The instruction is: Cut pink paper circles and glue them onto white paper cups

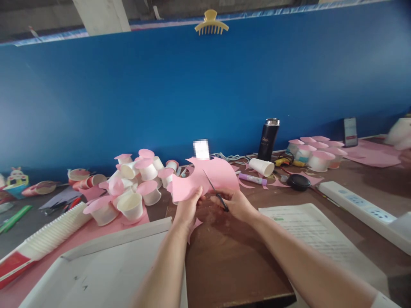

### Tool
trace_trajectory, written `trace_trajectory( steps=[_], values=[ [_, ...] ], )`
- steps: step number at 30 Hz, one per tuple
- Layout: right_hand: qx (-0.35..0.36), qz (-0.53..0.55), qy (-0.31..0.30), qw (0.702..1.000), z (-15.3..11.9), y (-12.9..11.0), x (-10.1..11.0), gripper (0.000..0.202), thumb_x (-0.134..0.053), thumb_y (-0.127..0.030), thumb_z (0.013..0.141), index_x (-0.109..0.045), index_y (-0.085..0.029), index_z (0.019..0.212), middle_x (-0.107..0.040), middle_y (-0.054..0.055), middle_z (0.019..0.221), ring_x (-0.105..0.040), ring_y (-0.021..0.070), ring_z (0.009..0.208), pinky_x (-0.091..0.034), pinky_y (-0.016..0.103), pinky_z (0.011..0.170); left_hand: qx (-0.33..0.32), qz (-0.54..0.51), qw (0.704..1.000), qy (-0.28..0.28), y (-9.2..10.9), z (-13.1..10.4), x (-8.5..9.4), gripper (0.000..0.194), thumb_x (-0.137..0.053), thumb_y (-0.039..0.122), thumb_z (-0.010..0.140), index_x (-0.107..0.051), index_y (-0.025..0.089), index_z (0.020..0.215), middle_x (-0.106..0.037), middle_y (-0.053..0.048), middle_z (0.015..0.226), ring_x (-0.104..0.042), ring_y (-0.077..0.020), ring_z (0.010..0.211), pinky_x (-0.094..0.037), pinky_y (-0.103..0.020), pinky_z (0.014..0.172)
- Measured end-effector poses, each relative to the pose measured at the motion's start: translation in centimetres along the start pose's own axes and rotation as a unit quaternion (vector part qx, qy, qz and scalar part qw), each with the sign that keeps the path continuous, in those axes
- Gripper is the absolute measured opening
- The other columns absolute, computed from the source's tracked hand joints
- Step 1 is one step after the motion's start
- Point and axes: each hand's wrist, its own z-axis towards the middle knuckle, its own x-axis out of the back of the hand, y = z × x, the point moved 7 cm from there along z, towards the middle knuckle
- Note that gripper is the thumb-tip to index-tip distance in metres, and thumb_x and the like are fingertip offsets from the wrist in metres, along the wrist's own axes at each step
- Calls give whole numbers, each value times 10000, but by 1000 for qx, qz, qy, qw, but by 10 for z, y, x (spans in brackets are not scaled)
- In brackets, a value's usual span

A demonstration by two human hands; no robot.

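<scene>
A sheet of pink paper (218, 171) with curved cut-outs along its edge is held up over the brown table (231, 256). My left hand (192, 204) pinches its lower edge, thumb on top. Black-handled scissors (222, 202) are in my right hand (236, 204), the fingers wrapped round the handles. Their blades lie across the pink paper and point up and to the left. Pink scraps lie on the table behind the paper and below my left hand.
White cups (130, 204) with pink paper tops crowd the left, beside a long cup stack (58, 231) and a white board (118, 265). Rightward are a black bottle (268, 139), glue stick (252, 179), round black case (298, 182), power strip (362, 209) and printed sheets (314, 231). Another person's hand shows far right.
</scene>
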Motion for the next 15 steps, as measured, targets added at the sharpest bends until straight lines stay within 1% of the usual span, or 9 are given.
trace_trajectory(
  steps=[3,8,12,15],
  values=[
    [-10,6,-2,1000,0,0,1,509,-758,-437,699,-689,-127,1096,-598,-6,601,-530,113,490,-416,272,517,15,-12,1000,-17,2,0,-3,360,-780,469,637,-635,145,693,-595,-1,614,-464,-79,543,-353,-200,538],
    [-24,29,-8,999,-1,-1,0,558,-766,-461,682,-683,-87,1088,-624,25,608,-534,119,475,-401,273,499,15,8,1000,-19,3,-1,-3,363,-768,478,649,-630,145,693,-593,1,614,-459,-76,544,-348,-199,542],
    [-12,50,-36,998,-2,-5,-5,597,-771,-431,691,-634,-122,1183,-613,-1,581,-521,113,466,-395,267,501,18,25,999,-17,1,-1,-1,373,-757,493,657,-628,143,668,-597,-6,628,-459,-77,548,-347,-200,541],
    [-14,69,-35,997,-3,-7,-6,648,-795,-416,660,-614,-133,1215,-604,-16,569,-512,108,455,-384,258,484,18,22,999,-15,2,-1,0,363,-759,488,656,-634,148,677,-602,-7,632,-468,-85,553,-354,-205,544]
  ],
)
